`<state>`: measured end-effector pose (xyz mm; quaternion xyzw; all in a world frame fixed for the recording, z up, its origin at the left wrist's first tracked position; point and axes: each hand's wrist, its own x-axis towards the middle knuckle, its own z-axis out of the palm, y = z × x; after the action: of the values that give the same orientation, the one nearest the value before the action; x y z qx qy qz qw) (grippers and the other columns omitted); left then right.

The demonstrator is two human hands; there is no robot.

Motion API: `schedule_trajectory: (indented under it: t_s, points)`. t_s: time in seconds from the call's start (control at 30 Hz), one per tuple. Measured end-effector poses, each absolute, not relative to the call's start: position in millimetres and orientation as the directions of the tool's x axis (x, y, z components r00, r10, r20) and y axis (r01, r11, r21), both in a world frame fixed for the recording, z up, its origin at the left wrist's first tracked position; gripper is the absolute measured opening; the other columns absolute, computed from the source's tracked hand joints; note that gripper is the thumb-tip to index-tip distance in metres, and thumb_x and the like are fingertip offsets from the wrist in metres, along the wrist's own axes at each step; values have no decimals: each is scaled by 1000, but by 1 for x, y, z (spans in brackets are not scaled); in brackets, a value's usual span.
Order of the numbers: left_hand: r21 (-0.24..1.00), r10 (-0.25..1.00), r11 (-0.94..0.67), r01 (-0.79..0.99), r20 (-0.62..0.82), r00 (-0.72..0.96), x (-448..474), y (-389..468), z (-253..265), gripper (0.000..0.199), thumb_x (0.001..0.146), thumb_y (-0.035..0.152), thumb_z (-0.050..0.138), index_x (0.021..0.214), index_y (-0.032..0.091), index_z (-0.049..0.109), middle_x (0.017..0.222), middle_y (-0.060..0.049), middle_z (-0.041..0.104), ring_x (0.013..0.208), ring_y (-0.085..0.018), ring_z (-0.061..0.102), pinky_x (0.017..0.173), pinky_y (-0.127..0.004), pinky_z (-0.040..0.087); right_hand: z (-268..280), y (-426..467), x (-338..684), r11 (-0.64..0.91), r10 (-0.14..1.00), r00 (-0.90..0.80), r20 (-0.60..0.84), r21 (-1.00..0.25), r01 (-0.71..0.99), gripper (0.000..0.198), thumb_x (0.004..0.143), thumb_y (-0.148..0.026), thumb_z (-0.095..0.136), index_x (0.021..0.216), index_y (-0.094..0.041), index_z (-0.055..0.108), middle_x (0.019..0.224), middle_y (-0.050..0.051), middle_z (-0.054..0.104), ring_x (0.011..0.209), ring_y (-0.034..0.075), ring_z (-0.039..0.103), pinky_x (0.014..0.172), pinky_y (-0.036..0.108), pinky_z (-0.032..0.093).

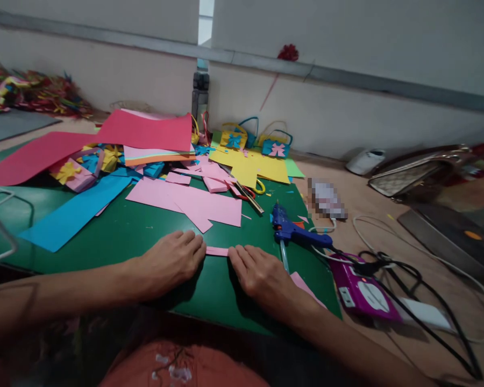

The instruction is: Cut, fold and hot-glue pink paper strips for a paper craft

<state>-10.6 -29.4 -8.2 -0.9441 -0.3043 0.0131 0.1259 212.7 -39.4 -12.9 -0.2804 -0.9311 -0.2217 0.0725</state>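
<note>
A narrow pink paper strip (217,251) lies across the near part of the green table (116,279). My left hand (176,262) is closed on its left end, fingers bent and pressed down. At the other end my right hand (260,271) holds the strip in the same way. Only the short middle stretch of the strip shows between the hands; its ends are hidden under the fingers. Just beyond lies a larger pink sheet (221,204) with a loose slanted piece on it. A blue glue gun (294,231) with a clear glue stick rests to the right of my right hand.
Scissors with red and yellow handles (260,187) and a cutter knife (249,197) lie past the pink sheet. Red sheets (149,131), a blue strip (80,209) and small paper bags (276,148) stand farther back. Cables trail around a purple power strip (365,290) at right.
</note>
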Motion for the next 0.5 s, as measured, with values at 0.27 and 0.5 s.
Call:
schedule_trajectory:
  t_s: [0.27, 0.5]
  points:
    - [-201, 518, -809, 552, 200, 832, 0, -23, 2, 6, 84, 11, 50, 82, 16, 52, 74, -5, 59, 69, -20, 53, 59, -32, 39, -8, -31, 206, 745, 529, -759, 379, 220, 629, 19, 92, -19, 42, 92, -12, 60, 82, 7, 65, 76, 17, 56, 71, 31, 40]
    - [-195, 428, -836, 513, 352, 832, 24, -29, 8, 14, 84, 7, 41, 77, 17, 47, 62, -2, 56, 54, -18, 52, 50, -30, 37, 4, -40, 204, 702, 555, -678, 482, 165, 693, 34, 92, -8, 31, 73, -16, 58, 60, 0, 55, 57, 14, 45, 83, 36, 36]
